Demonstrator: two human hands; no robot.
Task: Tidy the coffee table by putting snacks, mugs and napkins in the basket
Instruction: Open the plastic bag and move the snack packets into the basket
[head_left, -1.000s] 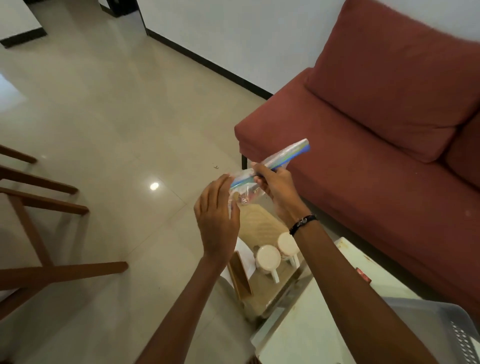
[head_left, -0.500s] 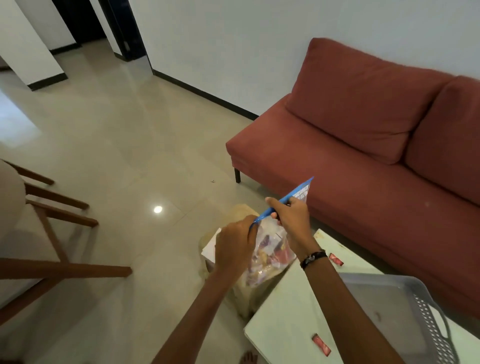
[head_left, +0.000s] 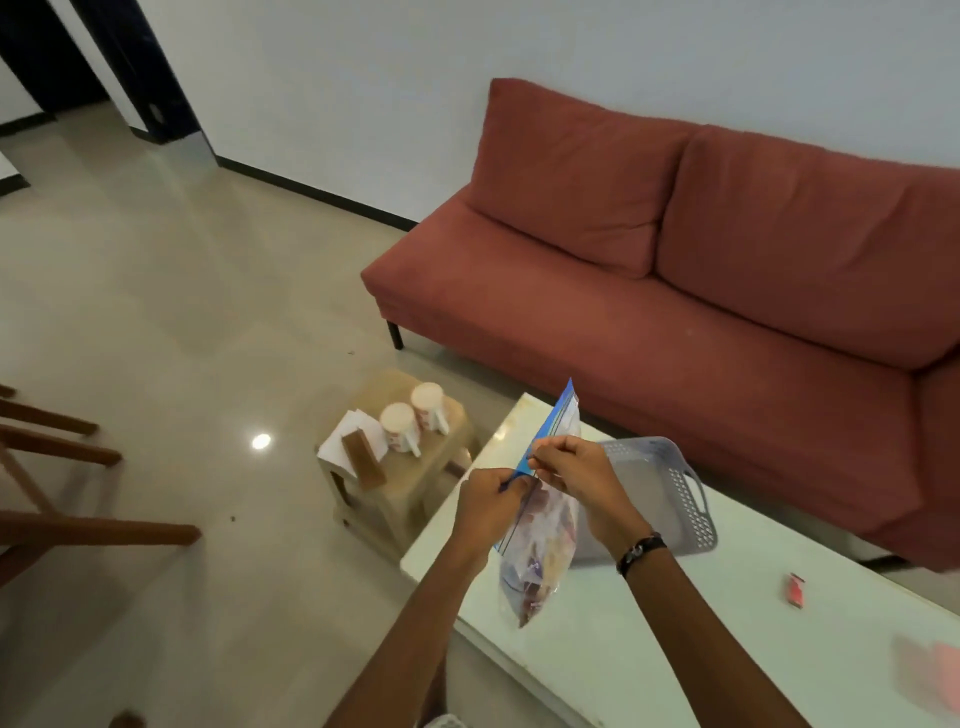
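1. Head view: the left hand (head_left: 491, 501) and the right hand (head_left: 569, 467) both pinch the blue closure strip at the top of a clear zip bag of snacks (head_left: 537, 540). The grip of each hand is clamped on that strip, thumb against curled fingers, with the two hands just beside one another.
2. The bag hangs free below the hands, above the near-left part of the pale counter (head_left: 649, 634). It does not appear to rest on the surface. Mixed wrapped items fill its lower half. Whether the strip is fully sealed cannot be told.
3. The grey basket (head_left: 685, 499) stands on the counter just behind the right hand, at the sofa side. Its visible interior shows nothing inside, though the hands hide part of it.
4. A small red packet (head_left: 795, 590) lies loose on the counter to the right, well apart from the basket. A blurred pinkish shape at the lower right edge cannot be identified.
5. Two white mugs (head_left: 415, 421) stand on a low beige stool (head_left: 395, 499) left of the counter, beside white napkins (head_left: 345, 434) and a brown block-shaped item (head_left: 363, 462).
6. Assessment: the task appears to be at an early stage. The step in hand looks like handling the bag's closure ahead of placing it. By this evidence the snack bag, the loose packet, both mugs and the napkins all remain to be put in the basket.
7. A red sofa (head_left: 675, 291) stands behind the counter.
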